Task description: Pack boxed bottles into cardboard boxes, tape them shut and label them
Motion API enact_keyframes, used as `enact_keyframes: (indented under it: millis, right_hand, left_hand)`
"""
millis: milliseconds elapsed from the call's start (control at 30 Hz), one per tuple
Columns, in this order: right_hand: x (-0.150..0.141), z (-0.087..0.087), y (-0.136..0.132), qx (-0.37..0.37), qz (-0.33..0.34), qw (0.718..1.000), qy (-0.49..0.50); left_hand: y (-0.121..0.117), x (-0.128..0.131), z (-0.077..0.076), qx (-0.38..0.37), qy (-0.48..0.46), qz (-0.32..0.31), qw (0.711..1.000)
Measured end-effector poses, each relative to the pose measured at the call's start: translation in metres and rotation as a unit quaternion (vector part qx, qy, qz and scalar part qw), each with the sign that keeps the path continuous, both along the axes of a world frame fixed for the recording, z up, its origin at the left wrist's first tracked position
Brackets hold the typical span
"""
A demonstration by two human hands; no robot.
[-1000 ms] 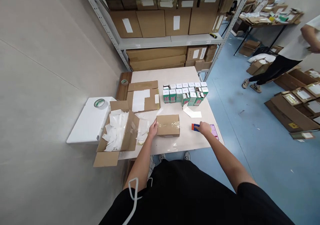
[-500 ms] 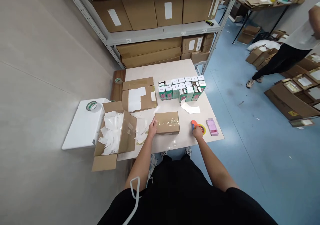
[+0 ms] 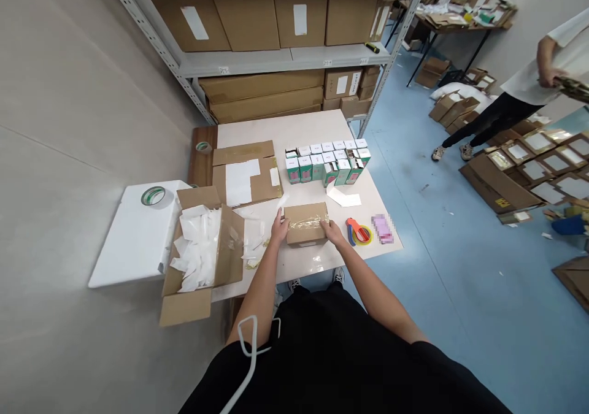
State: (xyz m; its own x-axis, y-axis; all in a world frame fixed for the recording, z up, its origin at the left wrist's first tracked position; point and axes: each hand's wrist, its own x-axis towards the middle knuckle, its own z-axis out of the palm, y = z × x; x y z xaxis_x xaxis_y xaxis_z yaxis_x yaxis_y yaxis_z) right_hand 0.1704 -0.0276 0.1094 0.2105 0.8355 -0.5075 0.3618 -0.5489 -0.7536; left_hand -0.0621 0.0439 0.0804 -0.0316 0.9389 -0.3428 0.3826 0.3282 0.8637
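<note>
White scraps (image 3: 199,248) fill an open carton (image 3: 231,251); left hand (image 3: 278,229) and right hand (image 3: 333,233) clasp a taped box (image 3: 305,222).

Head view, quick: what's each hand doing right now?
Left hand: holding the taped cardboard box by its left end.
Right hand: holding the same box by its right end.

We are wearing a black short-sleeved top (image 3: 340,359) and pale-and-dark shoes (image 3: 338,275); a white cord (image 3: 253,346) is looping near our left sleeve (image 3: 225,365).
</note>
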Motion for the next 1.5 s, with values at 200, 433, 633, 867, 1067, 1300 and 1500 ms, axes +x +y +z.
enact_keyframes:
  millis: [200, 433, 633, 867, 1067, 1300, 1500]
  right_hand:
    - [0.001, 0.027, 0.014, -0.033, -0.031, 0.997, -0.067]
    - [-0.002, 0.033, 0.004, 0.007, -0.103, 0.993, -0.056]
    - [-0.007, 0.015, -0.004, 0.037, -0.120, 0.987, -0.096]
    - [0.015, 0.009, 0.008, 0.100, -0.095, 0.989, -0.055]
    - [0.059, 0.007, 0.030, 0.120, -0.082, 0.989, -0.017]
    - [0.103, -0.025, 0.099, 0.059, -0.047, 0.997, 0.009]
    - [0.108, -0.063, 0.186, 0.036, 0.090, 0.995, -0.035]
  left_hand:
    - [0.008, 0.022, 0.040, 0.058, 0.068, -0.011, 0.996]
    - [-0.016, 0.019, 0.044, 0.163, -0.016, 0.044, 0.985]
    - [-0.034, 0.019, 0.010, 0.115, -0.033, 0.002, 0.993]
    - [-0.012, 0.036, -0.012, 0.099, 0.041, -0.112, 0.988]
    - [-0.008, 0.069, -0.028, 0.019, 0.176, -0.158, 0.971]
    - [-0.045, 0.088, -0.042, 0.009, 0.292, -0.084, 0.953]
    - [-0.057, 0.090, -0.049, -0.016, 0.308, -0.047, 0.950]
